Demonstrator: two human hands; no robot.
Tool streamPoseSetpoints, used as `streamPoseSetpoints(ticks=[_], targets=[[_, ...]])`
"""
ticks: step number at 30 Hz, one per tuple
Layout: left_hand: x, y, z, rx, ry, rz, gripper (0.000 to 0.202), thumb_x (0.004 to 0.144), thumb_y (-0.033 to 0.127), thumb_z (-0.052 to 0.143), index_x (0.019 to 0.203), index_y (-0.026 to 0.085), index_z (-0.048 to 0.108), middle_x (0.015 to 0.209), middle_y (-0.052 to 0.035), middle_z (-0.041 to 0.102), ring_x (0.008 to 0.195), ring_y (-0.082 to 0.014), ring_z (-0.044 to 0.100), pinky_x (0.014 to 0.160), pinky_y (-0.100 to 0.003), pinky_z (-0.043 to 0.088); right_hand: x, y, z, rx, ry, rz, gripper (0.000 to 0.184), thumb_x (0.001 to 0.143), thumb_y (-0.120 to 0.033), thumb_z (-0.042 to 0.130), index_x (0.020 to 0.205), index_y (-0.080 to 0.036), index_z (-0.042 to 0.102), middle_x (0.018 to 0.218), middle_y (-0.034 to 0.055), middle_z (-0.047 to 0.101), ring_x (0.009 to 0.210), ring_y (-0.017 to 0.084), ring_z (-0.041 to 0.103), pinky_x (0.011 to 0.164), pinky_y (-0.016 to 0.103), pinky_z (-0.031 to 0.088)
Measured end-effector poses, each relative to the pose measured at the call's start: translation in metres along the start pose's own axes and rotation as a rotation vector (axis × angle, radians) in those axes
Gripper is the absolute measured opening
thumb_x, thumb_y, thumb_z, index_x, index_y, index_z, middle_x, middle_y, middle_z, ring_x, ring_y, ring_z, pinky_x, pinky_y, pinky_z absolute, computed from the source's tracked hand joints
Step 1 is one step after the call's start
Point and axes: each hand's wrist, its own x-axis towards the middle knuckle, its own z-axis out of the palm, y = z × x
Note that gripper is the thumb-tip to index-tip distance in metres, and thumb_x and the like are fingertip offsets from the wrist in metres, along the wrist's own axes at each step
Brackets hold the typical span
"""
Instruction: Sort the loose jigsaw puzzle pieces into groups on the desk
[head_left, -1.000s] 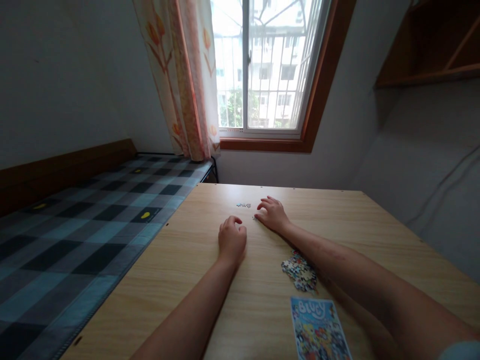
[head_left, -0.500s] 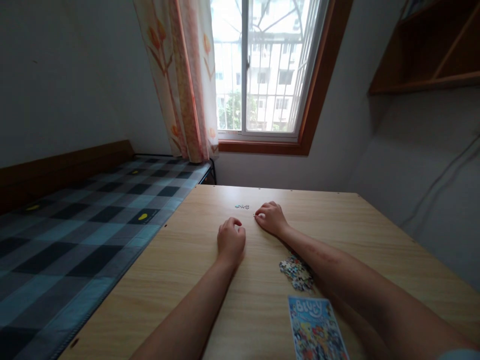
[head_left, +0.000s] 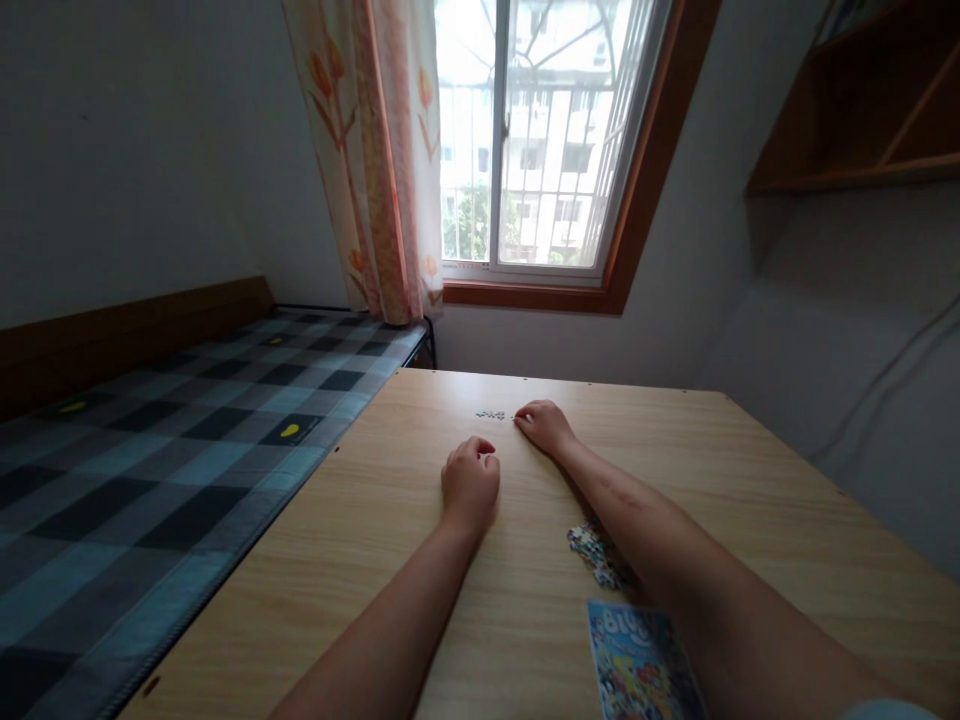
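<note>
My right hand is at the far part of the table, its thumb and fingertips pinched on a small puzzle piece. Just left of those fingertips, a short row of joined puzzle pieces lies flat. Closer to me, my left hand rests on the wood with loosely curled fingers, a gap between thumb and forefinger, and nothing visible in it. A pile of loose puzzle pieces lies beside my right forearm, which partly covers it.
A blue picture card with cartoon figures lies at the near side of the table, partly behind my right arm. Along the left runs a bed with a checked cover. Beyond are a curtain and a window.
My right hand has moved slightly away from me with the puzzle piece, closer to level with the joined row. My left hand stays on the table. The view has shifted a little.
</note>
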Motion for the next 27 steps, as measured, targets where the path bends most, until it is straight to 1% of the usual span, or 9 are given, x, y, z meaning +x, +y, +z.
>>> streamPoseSetpoints(ticks=[4,9,17,22,27], targets=[[-0.0003,-0.0005,0.0005,0.005,0.001,0.007,0.013,0.079,0.015,0.053,0.085,0.02,0.064,0.091,-0.0047,0.07,0.091,-0.0201,0.062,0.08,-0.03,0.045,0.0081,0.0034,0.004,-0.003,0.007,0.0,0.021,0.088,-0.029,0.057,0.092,-0.023,0.077,0.096,0.0035,0.072,0.088,0.015,0.063,0.089,0.024,0.045],[-0.0004,0.0017,-0.0005,0.005,-0.012,-0.03,0.014,0.079,0.015,0.054,0.085,0.021,0.065,0.09,-0.0047,0.07,0.09,-0.0199,0.062,0.079,-0.03,0.045,0.0078,0.0044,0.007,0.004,0.001,-0.047,0.023,0.091,-0.029,0.055,0.093,-0.023,0.077,0.096,0.0037,0.072,0.088,0.013,0.063,0.087,0.022,0.045],[0.0006,0.0001,0.0006,0.006,-0.01,-0.017,0.014,0.078,0.016,0.053,0.084,0.02,0.064,0.091,-0.0047,0.07,0.089,-0.0195,0.062,0.079,-0.03,0.044,0.0051,-0.0003,0.0033,-0.014,0.002,-0.115,0.023,0.091,-0.028,0.055,0.09,-0.022,0.078,0.092,0.0044,0.072,0.09,0.015,0.061,0.088,0.024,0.043],[0.0014,-0.0018,0.0016,0.003,-0.012,-0.014,0.013,0.078,0.015,0.054,0.084,0.021,0.064,0.09,-0.0042,0.07,0.088,-0.0193,0.062,0.078,-0.029,0.044,0.0049,-0.0026,0.0016,-0.024,0.006,-0.135,0.023,0.091,-0.028,0.055,0.09,-0.022,0.078,0.093,0.0045,0.072,0.092,0.016,0.06,0.088,0.025,0.042],[0.0006,0.0009,-0.0002,-0.003,-0.011,-0.016,0.013,0.078,0.014,0.054,0.083,0.021,0.064,0.091,-0.0041,0.07,0.089,-0.0193,0.062,0.079,-0.03,0.045,0.0046,-0.0025,0.0009,-0.03,-0.002,-0.151,0.023,0.092,-0.028,0.055,0.09,-0.023,0.078,0.095,0.0039,0.072,0.092,0.016,0.06,0.09,0.026,0.042]])
